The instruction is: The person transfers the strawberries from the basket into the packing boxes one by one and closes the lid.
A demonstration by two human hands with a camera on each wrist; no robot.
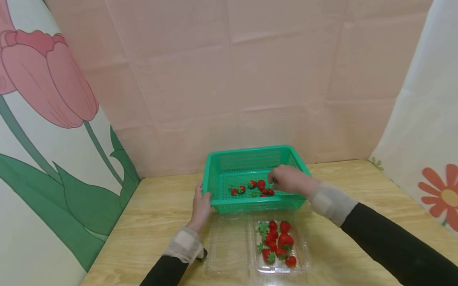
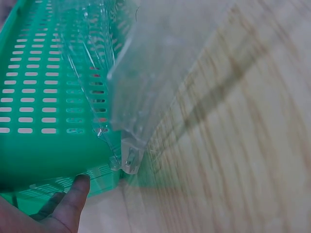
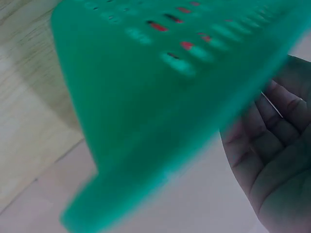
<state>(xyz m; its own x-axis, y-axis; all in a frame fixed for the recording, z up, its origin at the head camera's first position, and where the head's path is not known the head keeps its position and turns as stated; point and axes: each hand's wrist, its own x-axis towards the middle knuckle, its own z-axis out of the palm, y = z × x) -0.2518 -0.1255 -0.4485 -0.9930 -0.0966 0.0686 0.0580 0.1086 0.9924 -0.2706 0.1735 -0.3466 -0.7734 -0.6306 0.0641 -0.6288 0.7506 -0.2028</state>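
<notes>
A green perforated plastic basket (image 1: 255, 204) stands on the table with several red strawberries (image 1: 261, 184) on its floor. My left hand (image 1: 201, 206) holds the basket's left side near the front corner; in the left wrist view its thumb (image 2: 73, 196) lies against the rim. Over the basket's right part, my right hand (image 1: 291, 179) reaches down beside the strawberries with bent, relaxed fingers. The right wrist view shows its bare palm (image 3: 282, 170), while the basket rim hides some fingertips. In front of the basket, a clear plastic clamshell box (image 1: 302, 254) contains more strawberries (image 1: 285, 240).
The clamshell's lid (image 1: 229, 246) lies folded open to the left, by my left wrist. Under everything is a wood-grain table (image 1: 150, 230). A pink cloth (image 1: 232, 79) hangs behind it, with flower-printed sheets at both sides.
</notes>
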